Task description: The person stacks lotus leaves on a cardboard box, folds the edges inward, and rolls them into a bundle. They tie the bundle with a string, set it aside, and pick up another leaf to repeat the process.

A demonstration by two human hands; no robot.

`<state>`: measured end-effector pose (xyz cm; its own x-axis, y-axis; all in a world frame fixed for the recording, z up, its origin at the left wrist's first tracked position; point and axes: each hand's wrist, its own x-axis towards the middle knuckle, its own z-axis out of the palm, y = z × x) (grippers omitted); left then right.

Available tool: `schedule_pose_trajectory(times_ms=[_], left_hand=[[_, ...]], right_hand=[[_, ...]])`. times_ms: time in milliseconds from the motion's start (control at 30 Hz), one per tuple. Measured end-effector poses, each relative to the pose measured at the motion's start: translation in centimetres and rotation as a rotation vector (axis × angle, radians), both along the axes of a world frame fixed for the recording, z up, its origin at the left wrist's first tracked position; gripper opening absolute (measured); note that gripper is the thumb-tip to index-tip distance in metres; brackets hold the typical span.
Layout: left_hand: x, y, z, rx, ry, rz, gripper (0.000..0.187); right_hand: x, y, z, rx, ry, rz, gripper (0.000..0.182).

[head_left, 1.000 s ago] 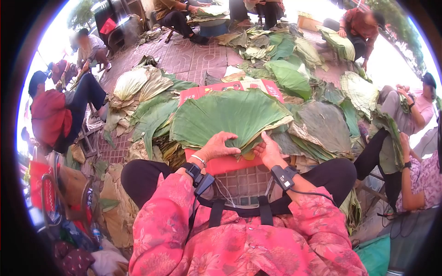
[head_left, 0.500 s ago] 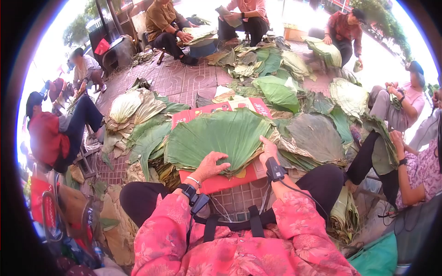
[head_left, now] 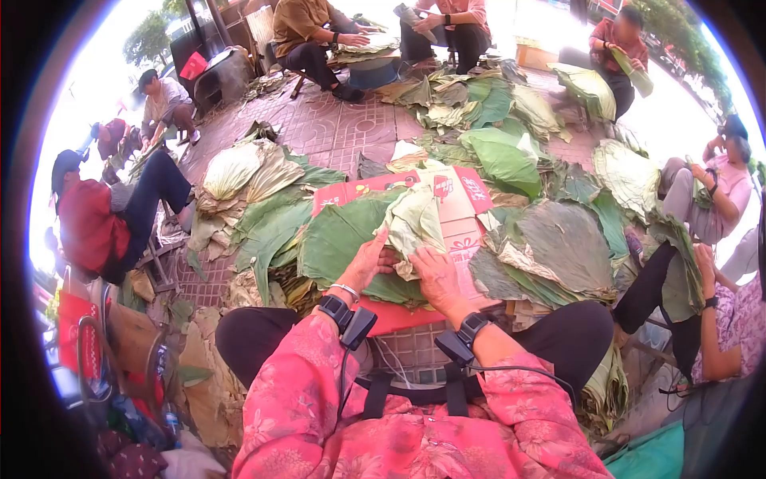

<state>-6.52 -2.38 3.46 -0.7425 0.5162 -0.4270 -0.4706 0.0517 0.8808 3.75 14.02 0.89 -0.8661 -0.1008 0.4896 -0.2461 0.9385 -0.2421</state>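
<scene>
A large green lotus leaf (head_left: 339,239) lies in front of me on a flattened red carton (head_left: 461,203). Its right side is turned over to the left, so a pale underside flap (head_left: 416,223) shows on top. My left hand (head_left: 369,262) is at the left edge of that flap, fingers bent against the leaf. At the lower right of the fold, my right hand (head_left: 437,278) grips the leaf with its fingers pressed on it; the fingertips are partly hidden.
Piles of leaves lie on both sides: a greyish stack (head_left: 550,247) right, a pale dry pile (head_left: 233,172) left. More green leaves (head_left: 503,158) spread beyond the carton. Several people sit around handling leaves, including a person in red (head_left: 92,227). My knees flank the carton.
The leaf's right side has been folded over leftward, baring the carton there. My right hand has moved left and down, and my left hand has shifted up and slightly right. The view has turned slightly.
</scene>
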Motion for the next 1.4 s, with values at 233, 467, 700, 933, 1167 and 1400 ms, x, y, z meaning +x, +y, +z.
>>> schedule_pose_trajectory(times_ms=[233, 467, 700, 933, 1167, 1400], left_hand=[[0.1, 1.2, 0.2, -0.115, 0.071, 0.087, 0.038], [-0.3, 2.1, -1.9, -0.166, 0.113, 0.268, 0.021], [-0.4, 2.2, -2.8, -0.183, 0.145, 0.31, 0.017], [0.1, 2.0, -2.2, -0.184, 0.199, 0.303, 0.016], [0.0, 2.0, -3.0, -0.127, 0.205, 0.316, 0.016], [-0.1, 2.1, -3.3, -0.156, 0.215, 0.32, 0.016]], right_hand=[[0.2, -0.4, -0.8, 0.043, -0.139, 0.021, 0.044], [-1.6, 2.7, 4.8, -0.883, -0.518, 0.126, 0.048], [-7.1, 2.6, 4.2, -0.478, -0.115, 0.083, 0.042], [-6.2, 4.5, 4.7, -0.988, 0.001, -0.151, 0.036], [-2.5, 9.2, 2.4, -0.775, -0.334, -0.365, 0.06], [-3.2, 6.6, 1.7, -0.513, -0.22, -0.663, 0.068]])
